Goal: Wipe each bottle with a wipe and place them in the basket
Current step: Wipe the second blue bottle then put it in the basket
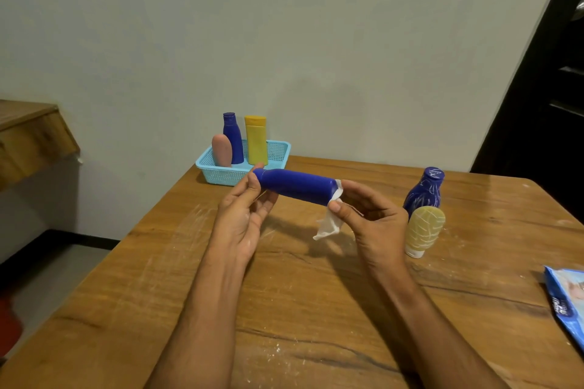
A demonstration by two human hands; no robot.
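Left hand, palm turned inward and fingers raised, pinches the cap end of a long blue bottle between thumb and fingertips; the bottle lies horizontal in the air above the wooden table, spanning the gap between both hands. Right hand, palm facing left, pinches a crumpled white wipe against the bottle's base end, the loose part of the wipe hanging below the thumb. Both forearms rise from the near table edge and converge toward the centre. At the far left corner of the table, near the wall, stands a light-blue basket containing three upright bottles: one pink bottle, one dark blue bottle and one yellow bottle. Bare tabletop, streaked with white marks, lies open beneath and in front of the hands. Right of the hands stand two marked bottles, touching or nearly so: a scribbled blue bottle behind a cream bottle. A blue wipe packet is cut off by the right edge.
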